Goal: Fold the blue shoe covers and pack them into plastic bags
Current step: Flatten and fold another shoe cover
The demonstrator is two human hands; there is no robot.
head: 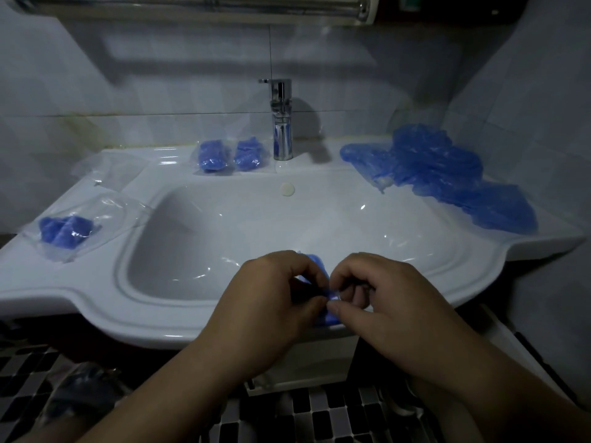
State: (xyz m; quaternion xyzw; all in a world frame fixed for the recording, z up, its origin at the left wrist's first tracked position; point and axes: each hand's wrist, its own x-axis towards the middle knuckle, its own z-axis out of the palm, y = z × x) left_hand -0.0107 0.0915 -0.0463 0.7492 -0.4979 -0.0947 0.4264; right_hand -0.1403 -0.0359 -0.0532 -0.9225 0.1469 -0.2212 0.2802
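Observation:
A small folded blue shoe cover (323, 282) sits between my two hands over the front rim of the white sink (105, 311). My left hand (271, 295) grips it with curled fingers, and my right hand (380, 292) pinches its near end between thumb and fingers. Most of the cover is hidden by my hands. A loose pile of unfolded blue shoe covers (447, 174) lies on the sink's right ledge. Three clear plastic bags hold folded covers: two beside the tap (212, 156) (249, 155) and one on the left ledge (67, 231).
A chrome tap (281, 123) stands at the back centre of the basin. Empty clear bags (108, 167) lie on the back left ledge. Tiled walls close in behind and to the right. Black-and-white mosaic floor (319, 417) shows below the sink.

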